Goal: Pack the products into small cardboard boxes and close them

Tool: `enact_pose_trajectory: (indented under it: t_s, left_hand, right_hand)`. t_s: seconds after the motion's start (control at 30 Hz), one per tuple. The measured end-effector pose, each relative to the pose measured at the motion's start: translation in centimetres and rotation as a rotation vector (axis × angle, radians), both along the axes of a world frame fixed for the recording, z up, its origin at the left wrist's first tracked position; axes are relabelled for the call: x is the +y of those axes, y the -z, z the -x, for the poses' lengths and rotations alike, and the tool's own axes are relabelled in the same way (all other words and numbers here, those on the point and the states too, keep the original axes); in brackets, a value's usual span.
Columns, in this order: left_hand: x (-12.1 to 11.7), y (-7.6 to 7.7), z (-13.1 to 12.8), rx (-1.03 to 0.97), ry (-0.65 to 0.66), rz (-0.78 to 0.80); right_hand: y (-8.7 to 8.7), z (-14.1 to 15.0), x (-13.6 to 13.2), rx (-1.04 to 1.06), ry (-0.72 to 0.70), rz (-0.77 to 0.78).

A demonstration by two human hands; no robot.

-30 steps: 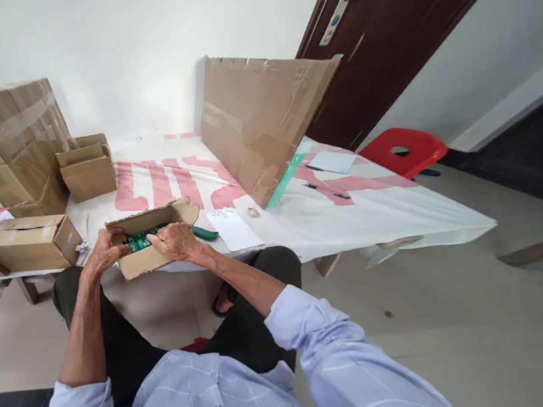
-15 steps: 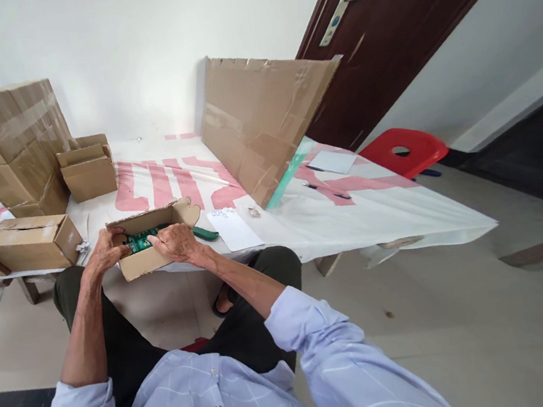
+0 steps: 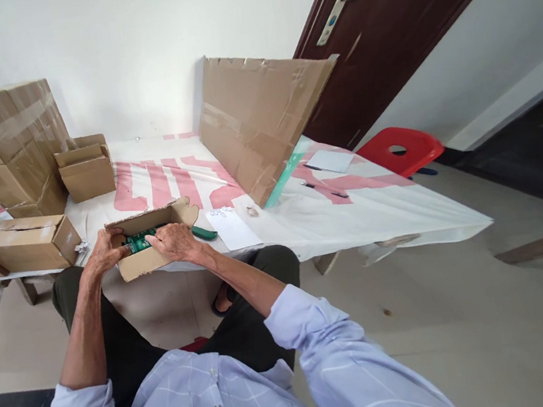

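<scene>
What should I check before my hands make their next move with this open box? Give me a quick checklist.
1. Cardboard box open on top: ok.
2. Green packet inside it: ok.
3. Left hand at the box's left end: ok.
4. Right hand gripping the packet: cannot tell, fingers partly hidden.
5. Green curved item clear of the box: cannot tell, one end hidden.
6. White paper outside the box: ok.

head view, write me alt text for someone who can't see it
A seated person holds the left end of an open cardboard box in the left hand, the right hand over its right side and a green package inside. More boxes sit left along the table; a cardboard sheet and red stool are farther right.
</scene>
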State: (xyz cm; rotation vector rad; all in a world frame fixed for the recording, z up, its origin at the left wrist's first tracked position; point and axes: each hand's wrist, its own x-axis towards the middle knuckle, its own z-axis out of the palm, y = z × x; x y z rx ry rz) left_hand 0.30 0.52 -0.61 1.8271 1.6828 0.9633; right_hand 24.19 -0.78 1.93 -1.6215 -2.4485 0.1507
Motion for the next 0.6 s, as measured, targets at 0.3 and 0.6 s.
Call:
enact_pose_trajectory:
  t_s: [0.3, 0.6]
  left_hand:
    - [0.0, 0.0, 0.0, -0.007, 0.014, -0.009]
    - [-0.1, -0.4, 0.2, 0.029, 0.033, 0.005]
  right_hand:
    - [-1.4, -0.2, 0.1, 0.007, -0.045, 0.077]
    - [-2.5, -1.2, 2.8, 0.102, -0.129, 0.210]
